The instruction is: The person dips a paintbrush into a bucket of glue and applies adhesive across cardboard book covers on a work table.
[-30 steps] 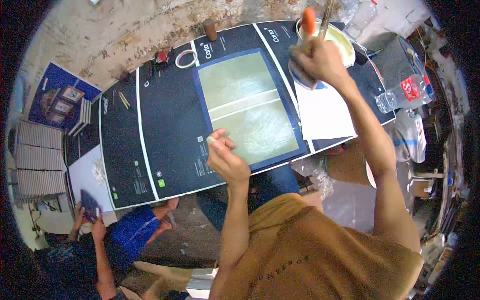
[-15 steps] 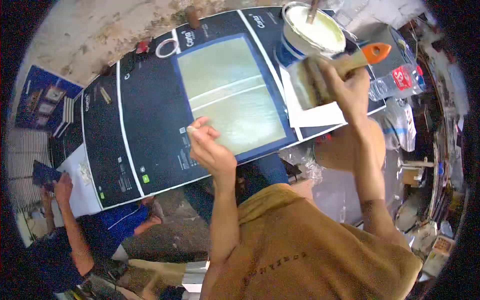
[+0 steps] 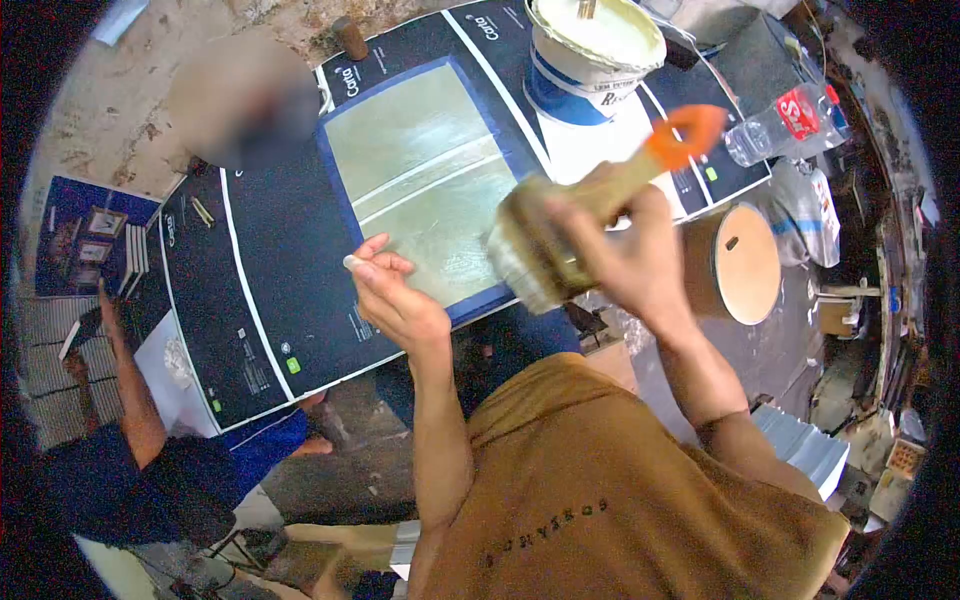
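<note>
My right hand (image 3: 630, 245) grips a wide paintbrush (image 3: 665, 145) by its wooden handle, which has an orange end. White paste coats the bristles, held near the right front corner of a pale panel. That panel (image 3: 410, 130) has a blue border, a lighter band across its middle and a wet sheen. My left hand (image 3: 400, 305) hovers at the panel's near left edge, fingers loosely curled and apart, nothing visible in them. Behind the brush stands a white and blue bucket (image 3: 575, 85) filled with creamy white stuff, a handle sticking up from it. White paper (image 3: 575, 150) lies beneath the bucket.
Dark "Carta" boards (image 3: 285, 260) cover the table. A plastic bottle (image 3: 785, 125) lies at the right end, near a round-topped stool (image 3: 750, 265). A wooden cylinder (image 3: 350, 40) stands at the back. At left a co-worker's arm (image 3: 135, 385) reaches past the table end.
My right hand has carried the brush left and toward me, from beside the bucket to the panel's near corner. The left hand keeps its curl. A blurred patch now covers the far left side.
</note>
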The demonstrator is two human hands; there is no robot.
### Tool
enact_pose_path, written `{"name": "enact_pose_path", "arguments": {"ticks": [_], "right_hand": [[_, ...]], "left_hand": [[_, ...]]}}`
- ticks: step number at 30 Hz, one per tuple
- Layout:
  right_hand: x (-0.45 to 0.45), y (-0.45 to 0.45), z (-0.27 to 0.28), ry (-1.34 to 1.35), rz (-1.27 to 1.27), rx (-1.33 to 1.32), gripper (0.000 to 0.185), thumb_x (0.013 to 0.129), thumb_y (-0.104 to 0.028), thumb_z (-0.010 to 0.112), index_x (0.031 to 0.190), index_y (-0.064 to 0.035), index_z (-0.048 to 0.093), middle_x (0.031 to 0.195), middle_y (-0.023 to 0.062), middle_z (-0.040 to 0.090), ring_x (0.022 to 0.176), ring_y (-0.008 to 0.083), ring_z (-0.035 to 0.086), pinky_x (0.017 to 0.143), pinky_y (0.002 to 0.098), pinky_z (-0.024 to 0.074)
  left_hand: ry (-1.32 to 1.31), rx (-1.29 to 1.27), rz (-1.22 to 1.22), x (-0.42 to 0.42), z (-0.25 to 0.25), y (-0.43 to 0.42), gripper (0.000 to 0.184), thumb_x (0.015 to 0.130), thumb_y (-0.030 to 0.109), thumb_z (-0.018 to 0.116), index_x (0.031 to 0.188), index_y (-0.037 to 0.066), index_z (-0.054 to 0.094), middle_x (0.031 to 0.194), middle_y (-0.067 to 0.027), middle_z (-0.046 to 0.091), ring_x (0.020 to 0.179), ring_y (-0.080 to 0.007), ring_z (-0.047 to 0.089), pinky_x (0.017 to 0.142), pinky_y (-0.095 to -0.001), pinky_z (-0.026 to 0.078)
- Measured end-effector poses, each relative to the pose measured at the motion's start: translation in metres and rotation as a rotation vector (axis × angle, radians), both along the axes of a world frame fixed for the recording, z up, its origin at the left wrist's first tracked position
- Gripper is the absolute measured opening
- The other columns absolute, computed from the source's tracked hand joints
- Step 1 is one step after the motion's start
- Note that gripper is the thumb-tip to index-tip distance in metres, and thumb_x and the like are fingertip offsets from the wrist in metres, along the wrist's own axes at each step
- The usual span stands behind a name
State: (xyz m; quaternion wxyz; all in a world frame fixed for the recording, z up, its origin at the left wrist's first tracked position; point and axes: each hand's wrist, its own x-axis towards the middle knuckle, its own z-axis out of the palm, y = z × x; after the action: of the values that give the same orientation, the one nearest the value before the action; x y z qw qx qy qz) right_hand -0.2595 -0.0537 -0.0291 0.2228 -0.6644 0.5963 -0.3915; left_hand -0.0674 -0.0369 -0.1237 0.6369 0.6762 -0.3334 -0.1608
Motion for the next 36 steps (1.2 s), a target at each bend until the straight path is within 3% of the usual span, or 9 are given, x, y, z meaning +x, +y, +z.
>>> {"name": "enact_pose_path", "arguments": {"ticks": [6,9,13,15,17,19,23,30,36], "right_hand": [[-0.055,0.007,0.042,0.386,-0.333,0.243,0.037,0.081,-0.033,0.067,0.078,0.0036,0.063,0.066,0.0161,0.064,0.061,0.0161,0.063,0.058,0.0337,0.0494],[-0.137,-0.001,0.03,0.201,-0.399,-0.024,0.034,0.083,-0.025,0.074,0.096,0.0048,0.064,0.084,0.0069,0.067,0.076,0.0122,0.06,0.067,0.0283,0.0476],[-0.07,0.001,0.056,-0.041,-0.286,-0.177,0.023,0.085,-0.013,0.069,0.102,0.0008,0.063,0.095,0.0067,0.065,0.084,0.0105,0.059,0.074,0.0268,0.0479],[-0.012,0.0,0.043,-0.06,0.012,-0.217,0.025,0.081,-0.017,0.075,0.099,-0.0046,0.064,0.09,0.0043,0.067,0.085,0.0134,0.062,0.074,0.0294,0.0493],[0.042,-0.035,0.033,0.126,0.762,-0.436,0.022,0.077,-0.012,0.072,0.097,-0.0083,0.065,0.088,0.0078,0.065,0.079,0.0241,0.062,0.071,0.036,0.0492],[0.092,-0.061,0.019,0.33,0.826,-0.482,0.021,0.073,-0.011,0.066,0.094,-0.009,0.065,0.083,0.0091,0.061,0.074,0.0302,0.059,0.067,0.0408,0.0482],[0.148,-0.113,-0.006,0.482,0.705,-0.483,0.029,0.069,-0.008,0.064,0.098,-0.0062,0.065,0.091,0.012,0.062,0.083,0.0314,0.058,0.077,0.0381,0.0468],[0.162,-0.062,0.002,0.374,1.121,-0.336,0.022,0.074,-0.014,0.058,0.094,-0.0037,0.063,0.095,0.0142,0.062,0.083,0.0327,0.06,0.076,0.0422,0.048],[0.189,-0.094,-0.027,0.477,0.864,-0.324,0.032,0.069,-0.011,0.061,0.1,-0.0041,0.063,0.095,0.0155,0.061,0.085,0.0319,0.058,0.076,0.0423,0.0483]], "left_hand": [[0.055,0.117,-0.076,0.006,0.013,0.008,0.059,0.102,0.045,0.026,0.102,-0.004,0.059,0.069,-0.0038,0.05,0.063,-0.0122,0.045,0.059,-0.0263,0.035],[0.687,-0.19,-0.217,0.037,0.018,0.005,0.062,0.101,0.049,0.024,0.103,-0.001,0.06,0.075,-0.002,0.054,0.067,-0.011,0.047,0.06,-0.025,0.034],[0.282,-0.372,-0.28,0.087,0.089,-0.067,0.064,0.098,0.054,0.027,0.106,0.0,0.061,0.1,-0.009,0.063,0.094,-0.0162,0.056,0.081,-0.0291,0.042],[-0.434,-0.067,-0.676,0.127,0.098,-0.131,0.067,0.094,0.059,0.032,0.107,0.001,0.063,0.115,-0.0133,0.062,0.11,-0.0208,0.055,0.095,-0.0361,0.04],[-0.486,0.264,-0.931,0.14,0.078,-0.191,0.073,0.094,0.066,0.023,0.106,0.01,0.069,0.126,-0.0129,0.058,0.12,-0.0246,0.048,0.104,-0.0409,0.03],[-0.514,0.798,-1.132,0.141,0.083,-0.222,0.086,0.09,0.074,0.015,0.103,0.012,0.073,0.135,-0.0153,0.053,0.131,-0.0282,0.04,0.11,-0.0433,0.022],[-0.534,0.824,-1.198,0.146,0.086,-0.227,0.111,0.076,0.087,0.003,0.116,0.006,0.066,0.142,-0.0161,0.045,0.141,-0.0326,0.025,0.116,-0.0456,0.012],[-0.427,0.84,-1.373,0.151,0.07,-0.247,0.105,0.081,0.082,0.004,0.144,0.003,0.033,0.14,-0.0176,0.046,0.141,-0.036,0.023,0.114,-0.0529,0.015],[-0.385,0.898,-1.43,0.146,0.07,-0.255,0.1,0.081,0.082,0.004,0.151,0.011,0.01,0.141,-0.0195,0.045,0.144,-0.0363,0.014,0.114,-0.0564,0.008]]}}
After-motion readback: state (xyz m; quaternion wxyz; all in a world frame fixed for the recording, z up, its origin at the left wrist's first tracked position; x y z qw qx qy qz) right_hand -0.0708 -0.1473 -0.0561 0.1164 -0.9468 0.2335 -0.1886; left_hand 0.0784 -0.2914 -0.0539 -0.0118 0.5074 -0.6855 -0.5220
